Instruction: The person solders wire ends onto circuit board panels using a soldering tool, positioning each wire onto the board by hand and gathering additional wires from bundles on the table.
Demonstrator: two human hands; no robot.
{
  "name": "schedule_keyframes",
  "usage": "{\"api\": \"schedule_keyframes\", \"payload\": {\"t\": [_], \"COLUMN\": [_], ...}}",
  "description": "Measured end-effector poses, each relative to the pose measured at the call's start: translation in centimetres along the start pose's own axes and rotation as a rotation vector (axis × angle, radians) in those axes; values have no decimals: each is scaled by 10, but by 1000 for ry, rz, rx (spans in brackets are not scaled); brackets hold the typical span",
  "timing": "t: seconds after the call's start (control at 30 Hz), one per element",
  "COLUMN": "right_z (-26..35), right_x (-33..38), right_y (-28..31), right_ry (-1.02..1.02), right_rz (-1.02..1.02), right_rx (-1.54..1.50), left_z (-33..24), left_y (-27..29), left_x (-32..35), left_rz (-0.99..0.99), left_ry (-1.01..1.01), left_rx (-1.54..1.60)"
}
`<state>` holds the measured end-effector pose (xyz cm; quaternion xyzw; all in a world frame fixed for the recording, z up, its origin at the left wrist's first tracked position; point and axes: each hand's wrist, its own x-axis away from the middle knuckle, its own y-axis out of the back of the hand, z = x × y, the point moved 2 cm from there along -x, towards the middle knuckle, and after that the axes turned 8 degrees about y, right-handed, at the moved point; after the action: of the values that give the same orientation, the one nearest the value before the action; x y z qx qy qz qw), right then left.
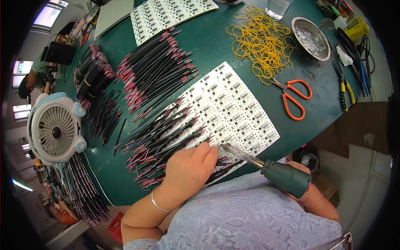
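Observation:
My left hand (192, 164), with a bangle at the wrist, rests low on a white circuit board panel (254, 118). Its thumb and fingers are pinched on what looks like a wire, mostly hidden by the fingers. Black wires (166, 137) with red and blue ends lie in rows across the panel's left side, around this hand. My right hand (299, 167) is closed round the green handle of a soldering iron (287, 178), partly hidden behind it. The iron's metal tip points left and meets the panel right beside my left fingertips.
Bundled black wires (160, 62) and more panels (166, 16) lie farther back. Yellow rubber bands (262, 41), orange-handled scissors (293, 98), a metal bowl (311, 38) and pliers (345, 87) are on the right. A fan (56, 129) stands left; other people sit beyond.

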<state>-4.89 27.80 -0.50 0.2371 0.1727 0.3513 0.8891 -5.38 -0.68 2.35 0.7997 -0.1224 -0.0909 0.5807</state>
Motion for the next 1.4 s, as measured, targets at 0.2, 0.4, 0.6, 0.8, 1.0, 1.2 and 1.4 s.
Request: {"api": "schedule_keyframes", "payload": {"t": [0.2, 0.4, 0.6, 0.8, 1.0, 1.2, 1.4], "right_z": [0, 7, 2, 3, 9, 11, 19], "right_x": [9, -3, 2, 22, 37, 33, 14], "right_y": [-5, -12, -4, -7, -3, -3, 4], "right_ry": [99, -415, -380, -294, -244, -180, 15], "right_rz": [-112, -744, -690, -552, -218, -195, -138], "right_rx": [-19, -747, -781, -768, -376, -298, -1], "left_z": [-1, 2, 1, -10, -18, -14, -13], "left_y": [0, 0, 16, -1, -5, -14, -16], "left_x": [0, 2, 21, 18, 20, 21, 19], "left_rz": [15, 38, -216, -52, -43, -87, -103], "left_ry": [38, 62, 380, 262, 215, 130, 116], "left_rx": [-26, 46, 511, 276, 192, 171, 189]}}
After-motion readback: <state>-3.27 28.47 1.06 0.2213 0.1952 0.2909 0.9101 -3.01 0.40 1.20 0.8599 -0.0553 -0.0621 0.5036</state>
